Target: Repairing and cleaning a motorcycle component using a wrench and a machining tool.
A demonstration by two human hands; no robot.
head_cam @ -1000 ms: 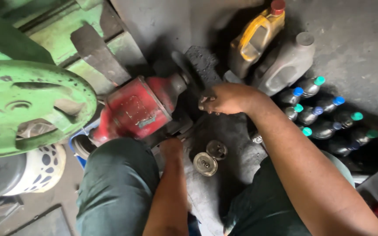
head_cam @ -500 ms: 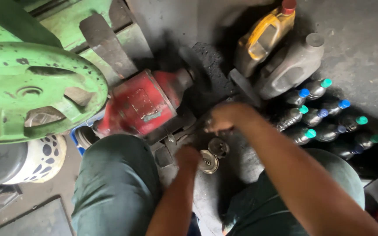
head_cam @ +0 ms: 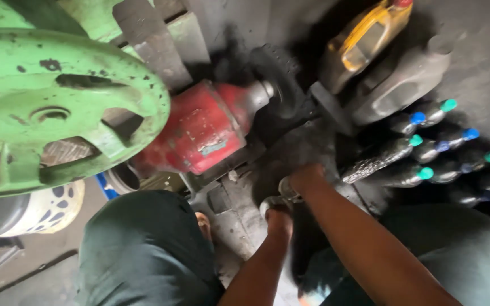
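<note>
I sit on a dirty floor with my knees in dark green trousers [head_cam: 143, 249]. Both hands are low in front of me, just below a red motor [head_cam: 199, 133] with a dark grinding wheel [head_cam: 279, 73] on its shaft. My right hand [head_cam: 307, 177] has its fingers closed on a small round metal part [head_cam: 286, 187]. Right beside it, my left hand [head_cam: 279, 218] grips a second round metal part [head_cam: 267, 203]. The hands almost touch each other. Motion blur hides the fingers' details.
A big green spoked wheel [head_cam: 58, 107] fills the left. Below it stands a white patterned container [head_cam: 41, 212]. At the back right are a yellow jug [head_cam: 364, 39] and a grey jug [head_cam: 398, 85]. Several small bottles with blue and green caps [head_cam: 438, 139] lie at the right.
My right hand has come down from the grinding wheel to the round metal parts on the floor. My left hand has shifted right to meet it. The camera moved closer.
</note>
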